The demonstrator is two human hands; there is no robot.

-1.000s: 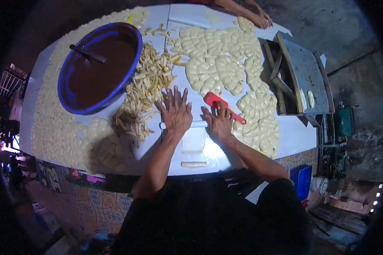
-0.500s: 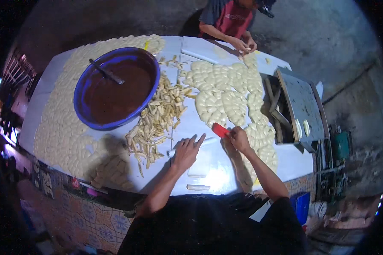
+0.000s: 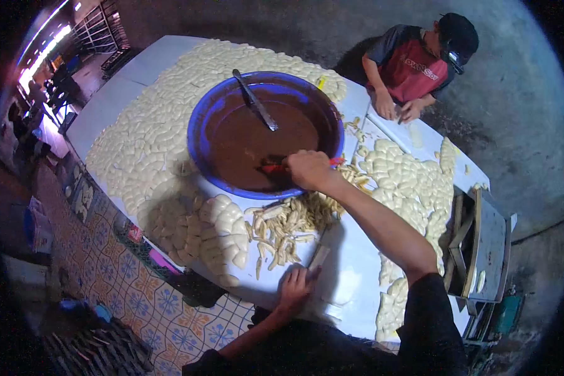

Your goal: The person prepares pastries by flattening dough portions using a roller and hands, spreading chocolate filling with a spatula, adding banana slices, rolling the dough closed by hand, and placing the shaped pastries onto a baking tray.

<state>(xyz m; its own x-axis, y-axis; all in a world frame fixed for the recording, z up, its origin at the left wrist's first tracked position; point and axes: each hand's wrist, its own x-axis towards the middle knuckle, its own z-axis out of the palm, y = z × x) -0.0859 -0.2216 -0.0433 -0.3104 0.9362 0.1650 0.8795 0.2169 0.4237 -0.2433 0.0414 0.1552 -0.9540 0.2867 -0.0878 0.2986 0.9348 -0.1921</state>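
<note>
My right hand point(image 3: 309, 168) grips a red spatula point(image 3: 272, 168), its head dipped in the brown liquid of the big blue bowl point(image 3: 197, 133). A metal utensil with a long handle point(image 3: 254, 100) leans inside the bowl. My left hand point(image 3: 293, 285) rests at the near table edge, fingers apart and slightly bent, beside a white rod point(image 3: 319, 257). Sliced, pale yellowish pieces point(image 3: 282, 225) lie heaped below the bowl. Flattened pale dough pieces point(image 3: 144, 131) cover much of the tabletop left of the bowl, and more point(image 3: 407, 182) lie to its right.
A co-worker point(image 3: 407, 62) in a cap and red shirt works with both hands at the far edge. A metal box with trays point(image 3: 489, 244) stands on the table's right end. Patterned floor tiles point(image 3: 131, 294) and a green object point(image 3: 507, 316) lie beyond the table.
My right hand took up the red spatula and moved it left into the bowl. My left hand drew back toward the near edge. The view has turned, showing more of the co-worker.
</note>
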